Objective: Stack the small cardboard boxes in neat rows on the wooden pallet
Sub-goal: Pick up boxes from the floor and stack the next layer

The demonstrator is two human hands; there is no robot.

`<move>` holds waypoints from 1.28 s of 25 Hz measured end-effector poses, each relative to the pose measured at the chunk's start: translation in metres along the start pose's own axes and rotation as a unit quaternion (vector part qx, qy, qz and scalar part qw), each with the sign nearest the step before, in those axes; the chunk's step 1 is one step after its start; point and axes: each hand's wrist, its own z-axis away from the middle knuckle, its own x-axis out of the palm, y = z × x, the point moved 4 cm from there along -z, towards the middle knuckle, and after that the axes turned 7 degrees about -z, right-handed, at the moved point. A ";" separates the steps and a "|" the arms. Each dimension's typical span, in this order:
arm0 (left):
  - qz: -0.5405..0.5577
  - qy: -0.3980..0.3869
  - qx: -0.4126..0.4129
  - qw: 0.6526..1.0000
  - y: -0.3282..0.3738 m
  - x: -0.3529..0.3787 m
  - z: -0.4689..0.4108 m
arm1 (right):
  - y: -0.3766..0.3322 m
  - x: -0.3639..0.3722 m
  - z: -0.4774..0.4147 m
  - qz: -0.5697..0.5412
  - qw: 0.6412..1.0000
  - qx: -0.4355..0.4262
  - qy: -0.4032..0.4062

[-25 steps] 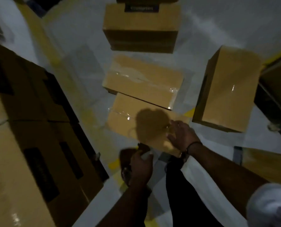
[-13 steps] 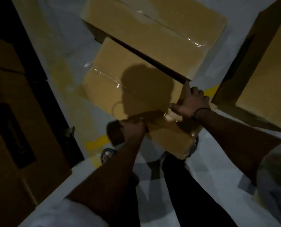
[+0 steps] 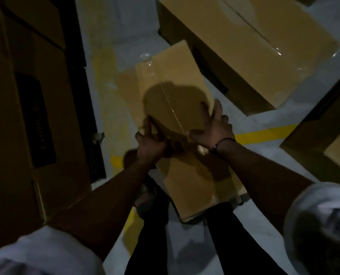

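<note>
1 small cardboard box (image 3: 173, 90) is held betw. 2 hands, just in front of the legs (image 3: 244, 245) & over the pale floor (image 3: 97, 46); it is seen askew, long axis running away from the person, w/ 1 taped seam lengthways on its lit face & a dark shadow cast across the middle; whether its near end rests on the floor can't be told. The left hand (image 3: 151, 143) is clamped on the box's left edge, fingers curled round it, a narrow tight grip; the right hand (image 3: 212, 128) is spread wide, fingers straight & splayed against the right edge, thumb laid along the near crease, so the box is pressed rather than clasped on that side. 1 dark wristband (image 3: 223, 141) is worn on the right wrist; 2 white sleeves (image 3: 46, 253) are seen at the bottom corners. 2 more cartons are set on the floor to the right: 1 large carton (image 3: 254, 46) just beyond the held box, approx. touching its far corner, & 1 edge carton (image 3: 337, 147) cut off by the frame, well apart from the hands. On the left a stack (image 3: 16, 155) of cartons is seen, at least 2, exact no. not clear in the dim light; 1 dark label panel (image 3: 35, 120) is printed on its side, text unreadable. Yellow floor tape (image 3: 264, 133) is visible in at least 3 bits, on both sides of the box.
</note>
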 end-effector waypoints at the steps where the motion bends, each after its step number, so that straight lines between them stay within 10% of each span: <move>1: 0.004 0.000 0.008 1.000 -0.003 0.000 0.004 | -0.007 0.001 0.004 0.015 1.000 -0.001 0.008; 20: 0.055 0.183 0.142 0.971 0.111 -0.330 0.405 | -0.297 -0.309 0.348 0.062 0.981 -0.036 0.178; 32: -0.089 0.355 0.141 0.920 0.066 -0.418 0.590 | -0.395 -0.299 0.514 0.015 0.961 -0.140 0.239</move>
